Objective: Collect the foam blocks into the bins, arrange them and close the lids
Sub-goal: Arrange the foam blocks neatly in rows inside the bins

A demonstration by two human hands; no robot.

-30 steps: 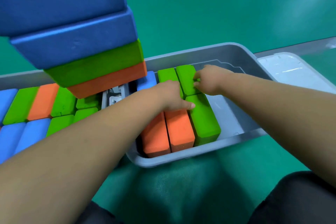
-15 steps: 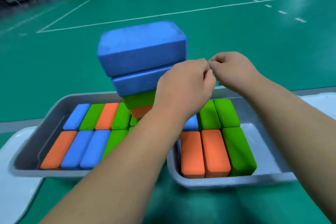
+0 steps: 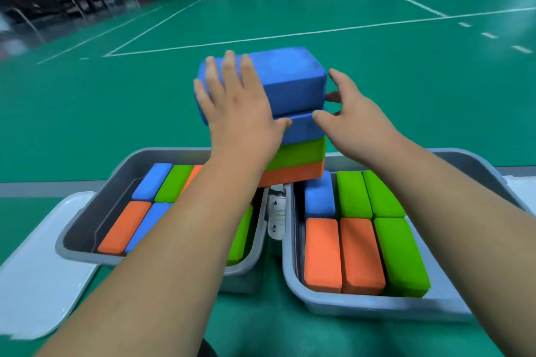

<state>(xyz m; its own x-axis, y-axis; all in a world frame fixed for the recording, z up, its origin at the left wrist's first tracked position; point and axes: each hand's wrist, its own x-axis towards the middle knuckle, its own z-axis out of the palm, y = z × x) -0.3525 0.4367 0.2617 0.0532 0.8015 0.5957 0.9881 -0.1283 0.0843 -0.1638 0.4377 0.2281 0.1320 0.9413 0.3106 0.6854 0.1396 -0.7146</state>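
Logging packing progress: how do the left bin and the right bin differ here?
The left bin has bare floor along its left wall; the right bin, along its right wall. The left arm hides part of the left bin's blocks; the right bin shows six. Both are grey, open, with blocks in two rows.

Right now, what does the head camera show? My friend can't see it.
The left hand and right hand, both open, touch a stack of four foam blocks: blue, blue, green, orange. In front, the left bin and right bin hold more blocks lying flat.
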